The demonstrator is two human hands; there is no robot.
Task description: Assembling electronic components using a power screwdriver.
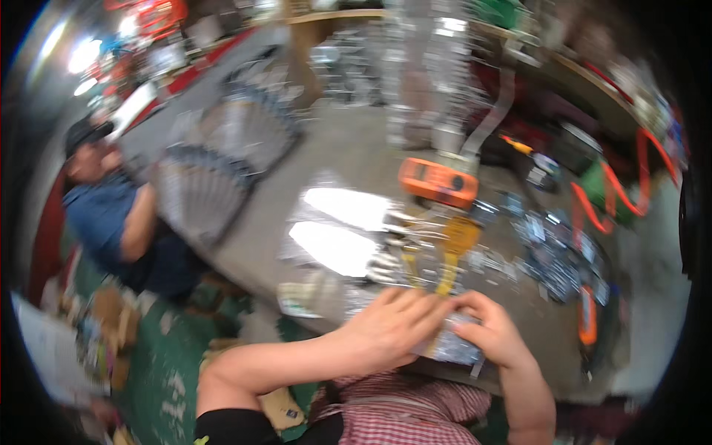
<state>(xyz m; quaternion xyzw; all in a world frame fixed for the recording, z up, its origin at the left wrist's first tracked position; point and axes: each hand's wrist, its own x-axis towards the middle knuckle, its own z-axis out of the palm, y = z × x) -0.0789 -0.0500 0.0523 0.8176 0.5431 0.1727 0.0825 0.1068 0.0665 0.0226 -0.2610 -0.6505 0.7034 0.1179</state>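
Lower frame, right of centre: clear plastic bag [454, 348], left hand [387, 326] at its upper left, right hand [495, 326] upper right, equally near; long axis blurred; fingers curled, grip can't tell.

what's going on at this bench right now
A person has both bare hands together at the near edge of a grey workbench. The left hand and right hand are at a shiny, clear plastic packet; blur hides exactly how each grips. Beyond them lies an orange, boxy device with a dark dial. A co-worker in a blue shirt is at the left.
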